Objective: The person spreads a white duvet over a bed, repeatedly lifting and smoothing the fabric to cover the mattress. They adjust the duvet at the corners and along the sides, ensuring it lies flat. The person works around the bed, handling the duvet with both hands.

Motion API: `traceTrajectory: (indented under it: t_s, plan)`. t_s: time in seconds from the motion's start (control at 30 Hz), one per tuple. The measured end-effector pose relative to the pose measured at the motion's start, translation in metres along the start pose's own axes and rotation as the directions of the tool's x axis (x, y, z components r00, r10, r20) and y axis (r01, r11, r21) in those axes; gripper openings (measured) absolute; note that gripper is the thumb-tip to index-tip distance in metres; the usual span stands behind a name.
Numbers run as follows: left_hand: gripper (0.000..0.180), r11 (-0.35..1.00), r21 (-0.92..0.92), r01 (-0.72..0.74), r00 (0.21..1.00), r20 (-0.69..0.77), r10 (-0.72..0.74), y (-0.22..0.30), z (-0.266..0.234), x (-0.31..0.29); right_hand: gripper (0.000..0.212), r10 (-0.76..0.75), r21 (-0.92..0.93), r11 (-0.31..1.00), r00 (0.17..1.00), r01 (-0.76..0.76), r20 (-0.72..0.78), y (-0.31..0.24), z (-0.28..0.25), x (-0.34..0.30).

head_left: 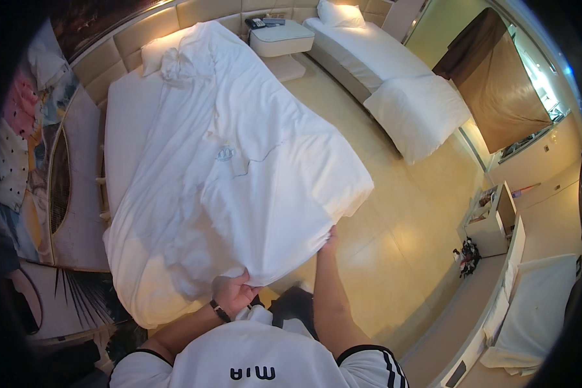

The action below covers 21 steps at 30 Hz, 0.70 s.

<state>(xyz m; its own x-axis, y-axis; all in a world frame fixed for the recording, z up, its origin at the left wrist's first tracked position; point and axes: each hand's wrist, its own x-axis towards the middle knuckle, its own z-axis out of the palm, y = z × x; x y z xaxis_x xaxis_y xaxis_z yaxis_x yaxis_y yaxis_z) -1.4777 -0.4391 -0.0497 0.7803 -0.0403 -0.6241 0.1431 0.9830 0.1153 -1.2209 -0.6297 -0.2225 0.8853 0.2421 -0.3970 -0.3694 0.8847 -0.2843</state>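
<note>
A large white duvet cover (pixel 258 187) lies rumpled over the near bed, its foot end draping toward me. My left hand (pixel 235 292) pinches the cover's near edge between thumb and fingers, with a dark-banded watch on the wrist. At the right corner of the bed's foot, my right hand (pixel 330 239) is closed on the cover's side edge, most of its fingers hidden by the fabric. A bluish printed emblem (pixel 226 153) shows on the middle of the cover. Toward the headboard, the fabric is bunched in a heap (pixel 186 68).
Between the beds stands a white nightstand (pixel 281 40) with a telephone. A second bed (pixel 368 55) has a white folded cover (pixel 420 116) hanging off its foot. Tiled floor (pixel 394 220) runs along the right. A long counter (pixel 491 310) borders the right side; patterned cloths (pixel 26 155) are at left.
</note>
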Motion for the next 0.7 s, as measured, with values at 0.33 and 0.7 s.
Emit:
traceTrajectory:
  t_s: [0.33,0.7]
  plan:
    - [0.021,0.941,-0.193,-0.278,0.952,-0.189,0.243,-0.078,0.003,0.096,0.041,-0.154,-0.355,0.922,0.987,0.157,0.037,-0.175,0.063,0.000]
    - [0.022,0.696,-0.127,-0.707,0.650,-0.503,0.569,-0.141,0.030,0.057,0.049,0.425,0.190,0.902,0.878,-0.389,-0.222,-0.123,-0.038,0.108]
